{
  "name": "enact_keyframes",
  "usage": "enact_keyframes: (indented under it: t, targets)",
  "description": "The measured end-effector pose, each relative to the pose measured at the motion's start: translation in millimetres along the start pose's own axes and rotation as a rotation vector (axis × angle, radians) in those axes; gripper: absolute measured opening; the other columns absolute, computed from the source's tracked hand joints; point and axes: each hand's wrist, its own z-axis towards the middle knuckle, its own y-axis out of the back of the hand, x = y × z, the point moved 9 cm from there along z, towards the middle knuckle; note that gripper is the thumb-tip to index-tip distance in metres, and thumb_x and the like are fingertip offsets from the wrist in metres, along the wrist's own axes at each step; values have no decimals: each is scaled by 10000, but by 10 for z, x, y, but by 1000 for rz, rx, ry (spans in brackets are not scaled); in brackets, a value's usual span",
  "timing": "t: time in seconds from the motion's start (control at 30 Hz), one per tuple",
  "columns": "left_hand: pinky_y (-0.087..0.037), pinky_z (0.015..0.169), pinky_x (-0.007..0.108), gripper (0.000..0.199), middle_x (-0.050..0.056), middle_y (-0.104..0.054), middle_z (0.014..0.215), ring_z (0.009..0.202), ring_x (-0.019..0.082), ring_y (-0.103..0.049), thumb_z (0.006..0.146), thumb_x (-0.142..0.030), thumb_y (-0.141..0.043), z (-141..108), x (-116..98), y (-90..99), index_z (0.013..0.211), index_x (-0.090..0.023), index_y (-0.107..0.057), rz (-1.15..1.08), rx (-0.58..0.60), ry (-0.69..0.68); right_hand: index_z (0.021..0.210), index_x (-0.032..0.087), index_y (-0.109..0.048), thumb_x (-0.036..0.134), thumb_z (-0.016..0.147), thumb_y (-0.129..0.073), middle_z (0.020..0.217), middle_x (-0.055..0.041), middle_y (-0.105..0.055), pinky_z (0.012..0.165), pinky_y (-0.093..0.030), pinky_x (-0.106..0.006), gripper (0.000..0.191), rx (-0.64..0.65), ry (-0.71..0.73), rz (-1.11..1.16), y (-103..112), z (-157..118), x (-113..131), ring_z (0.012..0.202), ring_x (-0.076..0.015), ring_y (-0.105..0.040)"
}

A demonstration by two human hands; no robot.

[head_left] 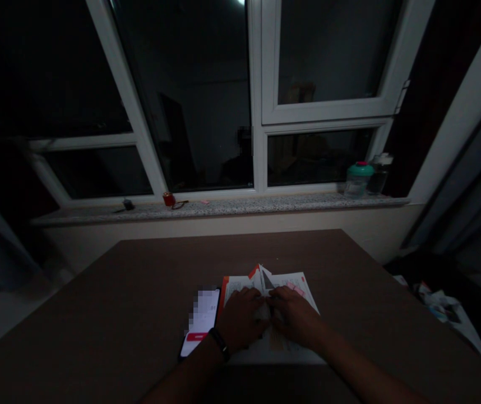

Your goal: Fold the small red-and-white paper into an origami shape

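An open printed booklet (308, 280) with white pages and orange edges lies on the brown table (139, 314). At its middle, a folded printed paper (261, 276) sticks up in a point beyond my fingertips. My left hand (243, 317), with a dark band on the wrist, is closed with bent fingers on the left side of this fold. From the right, my right hand (293, 317) closes on the same fold, its fingers close to the left ones. The hands and dim light hide how the paper is folded beneath them. Left of the booklet lies a phone (207, 314) with a lit screen.
Behind the table, a speckled windowsill (232, 207) runs below dark windows. On it are a red container (169, 199), a small dark bottle (128, 204) and a shaker bottle with a teal lid (359, 178). Papers (446, 308) lie beyond the right table edge.
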Motion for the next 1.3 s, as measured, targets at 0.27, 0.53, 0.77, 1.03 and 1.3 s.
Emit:
enact_keyframes:
  t: [0.27,0.53,0.77,1.03,1.3]
  targets:
    - [-383,950,445,517,62,-567,1213,1106,293,-503,818,-505,-674,-38,-76,30,1247,-245,-546,-1,-2,-29,1331,201,-557,316,737,-688,1343,-126,-528,1093,-305,-414,619,42,-8,6,-4,-59,2,1254,-295,-450]
    - [-376,981,458,769,86,-537,1301,1150,315,-480,703,-576,-766,-88,-70,1,1321,-221,-478,-23,68,-66,1421,238,-461,437,715,-749,1440,-124,-445,1134,-250,-456,788,117,46,36,-10,-109,-7,1318,-327,-396]
    - [-388,959,390,298,47,-569,1215,1123,257,-493,922,-291,-583,-27,7,-8,1213,-229,-560,-67,39,-8,1306,274,-574,196,869,-550,1301,-87,-552,1081,-301,-435,445,38,33,43,44,-43,-2,1215,-269,-480]
    - [-378,975,380,256,42,-563,1208,1135,240,-484,921,-206,-559,6,41,-74,1176,-231,-573,-33,33,31,1114,233,-634,291,867,-630,1098,-66,-588,985,-346,-402,254,-43,0,-32,37,27,26,1063,-252,-511]
    - [-366,1009,400,316,44,-574,1254,1160,241,-497,917,-200,-563,-30,46,-88,1232,-227,-558,-35,33,32,1228,271,-601,249,864,-621,1190,-71,-580,1028,-326,-420,365,-19,28,-6,13,1,-15,1132,-258,-501]
